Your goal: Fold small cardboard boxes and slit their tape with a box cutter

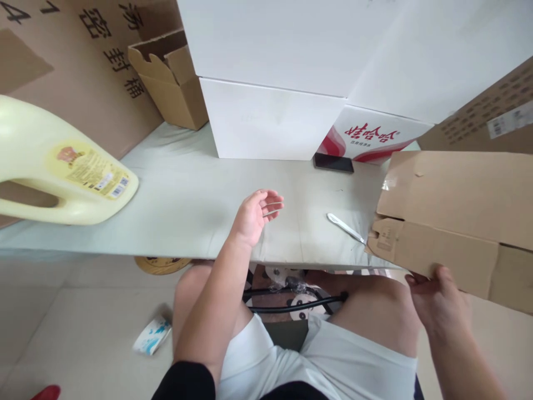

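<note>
My left hand (259, 215) is over the middle of the covered table (175, 194), palm turned sideways, fingers apart and slightly curled, with nothing in it. At the right, my right hand (442, 300) grips the lower edge of a flattened cardboard box (445, 244), thumb on top and the fingers underneath, partly hidden. The cardboard reaches past the table's front edge. A white-handled knife (345, 228), perhaps a scalpel, lies between my hands, its tip end close to the cardboard's left corner.
White boxes (270, 119) stack up at the back, with a dark phone (333, 163) before a red-and-white carton (370, 133). To the left are a pale yellow jug (62, 166), a small open carton (170, 83) and a large printed carton (83, 61). A tissue pack (152, 335) lies on the floor.
</note>
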A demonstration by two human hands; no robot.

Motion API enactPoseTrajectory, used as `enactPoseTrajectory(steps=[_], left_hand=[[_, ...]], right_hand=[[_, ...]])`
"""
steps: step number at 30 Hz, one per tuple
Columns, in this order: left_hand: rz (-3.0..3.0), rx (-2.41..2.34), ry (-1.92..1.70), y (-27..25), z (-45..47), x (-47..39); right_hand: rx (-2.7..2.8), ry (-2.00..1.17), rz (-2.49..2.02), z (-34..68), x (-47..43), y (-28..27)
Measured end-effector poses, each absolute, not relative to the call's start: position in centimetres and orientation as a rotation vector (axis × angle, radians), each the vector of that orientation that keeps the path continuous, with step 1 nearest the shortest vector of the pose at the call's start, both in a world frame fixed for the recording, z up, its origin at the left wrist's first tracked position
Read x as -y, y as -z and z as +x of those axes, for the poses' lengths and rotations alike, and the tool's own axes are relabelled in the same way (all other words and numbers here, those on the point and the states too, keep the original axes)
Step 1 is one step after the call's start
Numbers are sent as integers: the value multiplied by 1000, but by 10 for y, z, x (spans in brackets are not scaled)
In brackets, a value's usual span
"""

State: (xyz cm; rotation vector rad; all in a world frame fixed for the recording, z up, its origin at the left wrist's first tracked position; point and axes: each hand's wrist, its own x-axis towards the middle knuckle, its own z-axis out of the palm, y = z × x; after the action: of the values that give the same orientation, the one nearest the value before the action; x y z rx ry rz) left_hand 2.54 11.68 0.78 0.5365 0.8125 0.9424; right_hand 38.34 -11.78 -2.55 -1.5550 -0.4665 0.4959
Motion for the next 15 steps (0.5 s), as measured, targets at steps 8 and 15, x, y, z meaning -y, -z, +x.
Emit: enactPoseTrajectory(steps=[8,15], left_hand=[[550,-901,-859,-2,45,-117],[489,-752,-881,7,63,-121]], right_hand=[[84,-325,-1520,372,78,5],[9,-317,-1564,404,41,7]])
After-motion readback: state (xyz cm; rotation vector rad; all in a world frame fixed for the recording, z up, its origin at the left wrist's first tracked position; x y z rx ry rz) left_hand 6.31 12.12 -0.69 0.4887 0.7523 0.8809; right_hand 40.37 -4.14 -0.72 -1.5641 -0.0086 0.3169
